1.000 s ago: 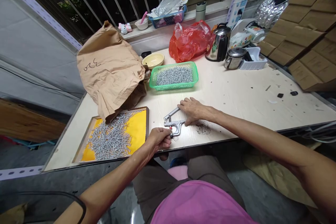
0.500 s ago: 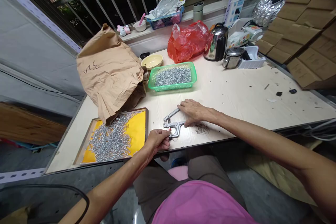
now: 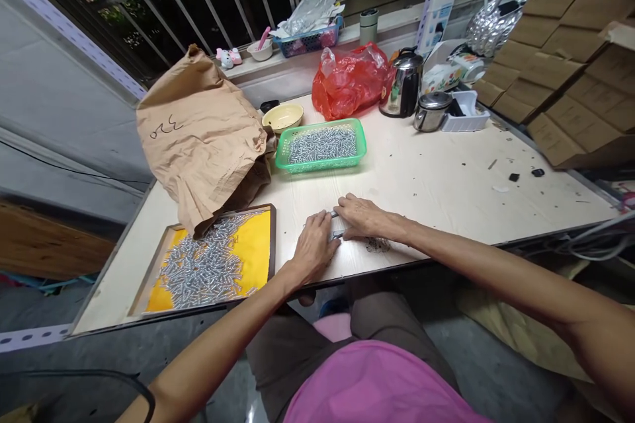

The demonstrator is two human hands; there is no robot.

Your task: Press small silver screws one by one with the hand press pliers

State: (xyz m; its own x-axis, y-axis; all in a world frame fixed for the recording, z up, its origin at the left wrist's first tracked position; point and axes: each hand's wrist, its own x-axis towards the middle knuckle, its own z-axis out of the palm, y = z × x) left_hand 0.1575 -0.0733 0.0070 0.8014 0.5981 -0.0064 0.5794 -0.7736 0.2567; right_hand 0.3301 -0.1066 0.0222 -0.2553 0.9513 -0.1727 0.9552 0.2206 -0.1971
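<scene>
Grey metal hand-press pliers (image 3: 338, 234) lie near the table's front edge, mostly covered by my two hands. My left hand (image 3: 314, 242) is closed over the head of the pliers, its fingers on top and its thumb toward the handles. What is in the jaw is hidden under that hand. My right hand (image 3: 361, 217) grips the handle end from the right. To the left, a wooden-edged tray (image 3: 272, 244) with a yellow base holds a heap of small shiny metal pieces (image 3: 206, 271). Similar pieces fill a green plastic basket (image 3: 362, 145) behind my hands.
A large brown paper bag (image 3: 198, 132) leans over the tray's back edge. At the back stand a cream bowl (image 3: 284, 117), a red plastic bag (image 3: 347, 82), a kettle (image 3: 403, 82) and a steel pot (image 3: 431, 112). Cardboard boxes (image 3: 550, 73) are stacked at right.
My left hand has moved from the lower jaw of the pliers up over their head, now covering it. My right hand stays on the handles. The view has shifted slightly.
</scene>
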